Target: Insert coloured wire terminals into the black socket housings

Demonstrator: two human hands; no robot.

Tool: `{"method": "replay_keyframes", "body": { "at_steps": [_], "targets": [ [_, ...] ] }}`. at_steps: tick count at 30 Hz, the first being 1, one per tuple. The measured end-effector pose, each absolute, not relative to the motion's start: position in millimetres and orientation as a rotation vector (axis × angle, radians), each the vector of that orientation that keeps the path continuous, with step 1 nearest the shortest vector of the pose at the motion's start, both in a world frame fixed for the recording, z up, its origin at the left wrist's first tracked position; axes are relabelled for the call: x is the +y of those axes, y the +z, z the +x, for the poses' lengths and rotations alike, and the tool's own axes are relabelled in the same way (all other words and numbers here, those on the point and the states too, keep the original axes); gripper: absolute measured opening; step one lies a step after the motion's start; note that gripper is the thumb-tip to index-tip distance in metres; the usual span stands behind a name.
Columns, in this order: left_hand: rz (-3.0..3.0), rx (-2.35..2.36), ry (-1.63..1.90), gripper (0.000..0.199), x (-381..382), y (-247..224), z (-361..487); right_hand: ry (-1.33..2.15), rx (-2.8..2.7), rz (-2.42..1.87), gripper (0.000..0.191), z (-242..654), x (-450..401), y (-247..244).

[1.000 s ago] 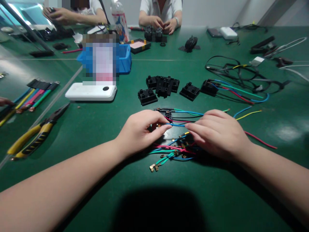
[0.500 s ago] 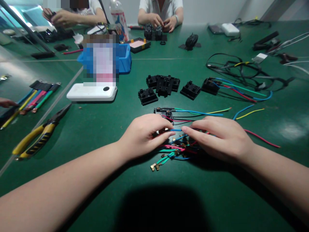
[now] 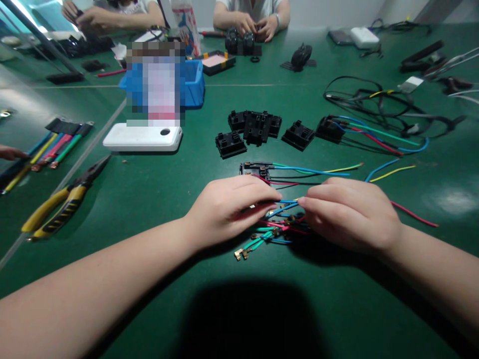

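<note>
In the head view, your left hand [image 3: 235,202] and right hand [image 3: 350,214] meet over the green table [image 3: 149,279]. Your left thumb and forefinger pinch a blue wire [image 3: 288,201]; your right fingertips, pressed together, grip it just to the right. Only a short stretch of this wire shows, between your two hands.

Beneath and in front of your fingers lies a tangle of wires [image 3: 286,228], blue, pink and green, with brass terminals [image 3: 238,255] at its near end. Your right hand covers part of the tangle. Your left hand hides the near side of a black module [image 3: 254,169], whose wires run right, behind your right hand. A red wire [image 3: 415,217] and a yellow wire [image 3: 392,173] stick out past that hand.

Farther back, a cluster of black housings [image 3: 255,128] sits near a separate housing [image 3: 298,135], and a wired housing [image 3: 330,128] lies to its right. Beyond that is a loose coil of black cable [image 3: 346,101].

On your left lie yellow-handled pliers [image 3: 73,199], a white power bank [image 3: 140,138] and flat colored cables [image 3: 63,144]. Behind the power bank stands a blue bin [image 3: 194,87], partly blurred out. Another person's hand [image 3: 13,152] reaches in at the left edge; a person [image 3: 251,11] works across the table.
</note>
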State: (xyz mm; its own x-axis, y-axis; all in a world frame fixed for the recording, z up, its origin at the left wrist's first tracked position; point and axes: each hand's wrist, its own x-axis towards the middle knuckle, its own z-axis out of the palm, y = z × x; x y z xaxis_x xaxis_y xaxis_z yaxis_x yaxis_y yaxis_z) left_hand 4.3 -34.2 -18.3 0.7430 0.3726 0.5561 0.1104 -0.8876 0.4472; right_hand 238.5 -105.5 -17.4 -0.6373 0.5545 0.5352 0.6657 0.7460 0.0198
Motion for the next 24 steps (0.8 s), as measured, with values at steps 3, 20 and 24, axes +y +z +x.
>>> {"method": "replay_keyframes", "body": {
  "at_steps": [3,20,24],
  "targets": [
    [2.602,0.313,0.954,0.015,-34.4,-20.5,2.2,-0.306,-2.441,-0.922,0.019,237.5,-105.4,-16.8],
    [2.755,0.226,0.675,0.017,-22.6,-23.2,-0.6,-0.295,-2.589,-0.999,0.016,231.1,-103.2,-16.9],
    [2.712,0.308,0.742,0.017,-25.2,-22.1,0.7,-0.238,-2.479,-1.030,0.012,232.8,-101.3,-18.6]
  ]
}}
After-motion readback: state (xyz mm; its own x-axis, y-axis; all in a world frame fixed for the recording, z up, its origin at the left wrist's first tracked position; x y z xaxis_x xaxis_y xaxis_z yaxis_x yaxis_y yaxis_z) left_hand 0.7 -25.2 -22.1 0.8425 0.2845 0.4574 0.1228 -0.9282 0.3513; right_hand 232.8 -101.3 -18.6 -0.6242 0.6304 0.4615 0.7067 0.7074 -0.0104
